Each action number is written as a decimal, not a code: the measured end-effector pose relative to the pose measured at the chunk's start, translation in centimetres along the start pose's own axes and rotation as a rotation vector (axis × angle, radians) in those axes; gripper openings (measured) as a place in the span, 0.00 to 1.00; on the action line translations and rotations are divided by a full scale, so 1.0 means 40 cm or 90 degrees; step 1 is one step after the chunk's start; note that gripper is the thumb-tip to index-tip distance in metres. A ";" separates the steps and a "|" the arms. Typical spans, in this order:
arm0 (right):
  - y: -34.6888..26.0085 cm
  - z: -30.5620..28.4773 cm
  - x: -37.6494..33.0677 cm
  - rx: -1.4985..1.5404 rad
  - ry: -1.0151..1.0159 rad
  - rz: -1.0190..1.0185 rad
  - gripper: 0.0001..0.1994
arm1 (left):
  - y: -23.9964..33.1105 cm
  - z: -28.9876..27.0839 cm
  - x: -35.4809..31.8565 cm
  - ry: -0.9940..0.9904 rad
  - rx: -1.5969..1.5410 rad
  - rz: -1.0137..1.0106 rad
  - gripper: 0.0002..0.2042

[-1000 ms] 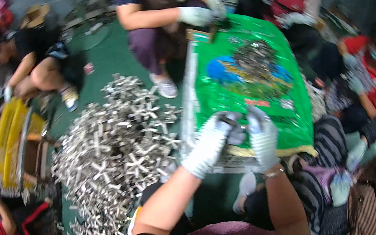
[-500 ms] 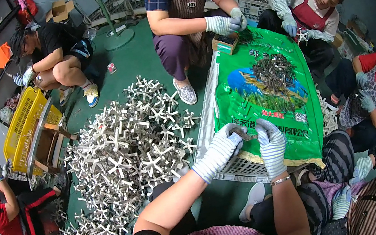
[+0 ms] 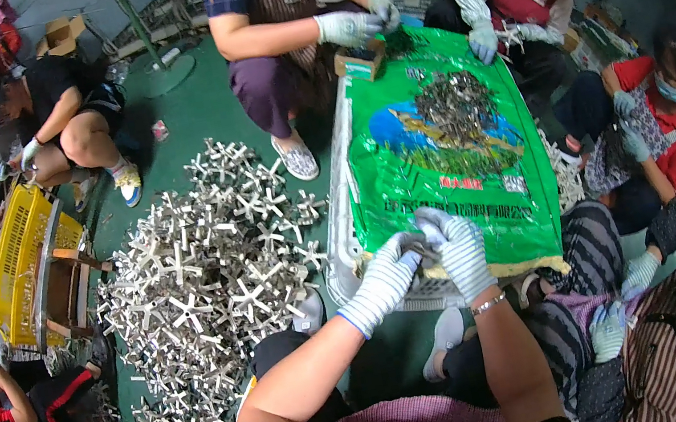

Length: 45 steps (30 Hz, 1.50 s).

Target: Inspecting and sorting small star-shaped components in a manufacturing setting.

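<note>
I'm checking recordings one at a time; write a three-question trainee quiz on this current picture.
1. True or false: the left hand and right hand are close together at the near edge of the green sack.
2. What colour is the slotted basket at the picture's left? A) blue B) yellow C) red
3. Fill in: the pile of pale star-shaped pieces lies to the ____ of the sack.

Key: 1. True. 2. B. 3. Left.

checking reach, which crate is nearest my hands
The white crate under the green sack; the yellow crate sits far left, the rear crate beyond the sack.
</note>
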State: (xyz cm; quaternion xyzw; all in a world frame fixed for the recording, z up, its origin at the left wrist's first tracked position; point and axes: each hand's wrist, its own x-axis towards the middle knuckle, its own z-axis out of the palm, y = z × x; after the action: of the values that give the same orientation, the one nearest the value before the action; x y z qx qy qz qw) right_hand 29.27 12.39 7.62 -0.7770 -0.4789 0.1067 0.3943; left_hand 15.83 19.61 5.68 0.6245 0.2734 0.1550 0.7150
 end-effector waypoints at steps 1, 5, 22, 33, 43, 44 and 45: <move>-0.008 -0.002 0.005 -0.026 0.007 -0.034 0.12 | 0.009 0.003 -0.002 0.022 -0.006 0.046 0.12; -0.053 -0.002 0.017 0.031 0.000 -0.123 0.15 | 0.084 -0.033 -0.016 0.019 -0.089 -0.048 0.13; 0.041 0.031 0.038 -0.279 -0.096 0.019 0.13 | 0.108 -0.137 -0.011 0.174 -0.214 0.028 0.12; 0.069 0.055 0.050 -0.348 -0.053 -0.005 0.08 | 0.098 -0.134 0.005 0.179 -0.200 0.023 0.12; -0.010 -0.013 0.012 0.157 0.030 0.123 0.10 | 0.103 -0.090 0.001 0.128 -0.197 0.017 0.09; -0.026 -0.010 0.009 0.236 0.047 0.099 0.09 | 0.105 -0.084 0.001 0.127 -0.177 0.021 0.09; -0.031 -0.005 0.007 0.260 0.049 0.078 0.09 | 0.105 -0.078 0.003 0.141 -0.170 0.029 0.09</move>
State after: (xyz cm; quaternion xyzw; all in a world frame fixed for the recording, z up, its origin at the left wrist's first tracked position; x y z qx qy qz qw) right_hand 28.71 12.82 8.68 -0.7122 -0.3842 0.1954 0.5541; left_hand 14.61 22.90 9.54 0.5091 0.3131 0.2742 0.7534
